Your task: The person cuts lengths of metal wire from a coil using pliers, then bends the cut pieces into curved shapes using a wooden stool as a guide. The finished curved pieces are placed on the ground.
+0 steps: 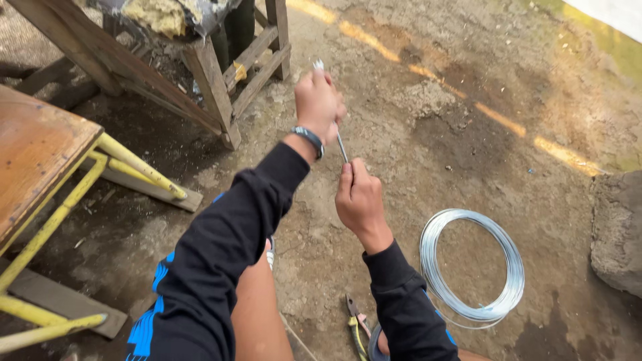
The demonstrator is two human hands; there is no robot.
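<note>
My left hand [319, 103] is closed around the upper part of a short bundle of silver wire [341, 146], whose bent tip sticks out above the fist. A dark band sits on that wrist. My right hand [360, 199] grips the lower end of the same wire, thumb pressed up along it. Both arms wear black sleeves with blue stripes. A coil of silver wire [511, 267] lies on the dirt ground to the right of my right forearm. Pliers with yellow and dark handles [356, 319] lie on the ground near my right elbow.
A rough wooden bench frame [212, 87] stands ahead on the left with padding on top. A wooden tabletop on a yellow metal frame [47, 220] is at the left edge. A large rock [618, 230] sits at the right. The ground is packed dirt.
</note>
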